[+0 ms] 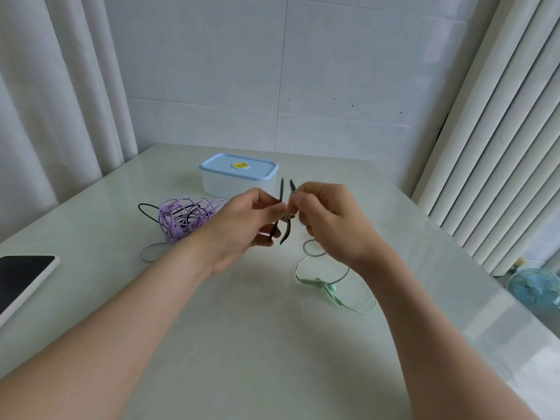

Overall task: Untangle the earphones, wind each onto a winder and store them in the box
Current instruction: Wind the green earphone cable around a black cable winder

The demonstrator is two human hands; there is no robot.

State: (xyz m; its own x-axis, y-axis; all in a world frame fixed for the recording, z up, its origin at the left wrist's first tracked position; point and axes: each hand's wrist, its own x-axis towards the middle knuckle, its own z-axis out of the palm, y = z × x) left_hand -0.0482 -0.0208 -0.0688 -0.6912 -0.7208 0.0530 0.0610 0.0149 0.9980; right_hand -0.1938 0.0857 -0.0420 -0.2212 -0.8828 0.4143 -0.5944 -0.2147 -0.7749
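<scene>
Left hand: raised above the table, fingers pinched on a dark winder with prongs pointing up and down. Right hand: just beside the left, fingertips pinched on the green cord at the winder's middle. Green earphones: cord trailing from the right hand to loose loops on the table, below the right wrist. Purple earphones: tangled heap with a black cord, left of the hands. Box: lidded, behind the hands. Tablet: left table edge.
</scene>
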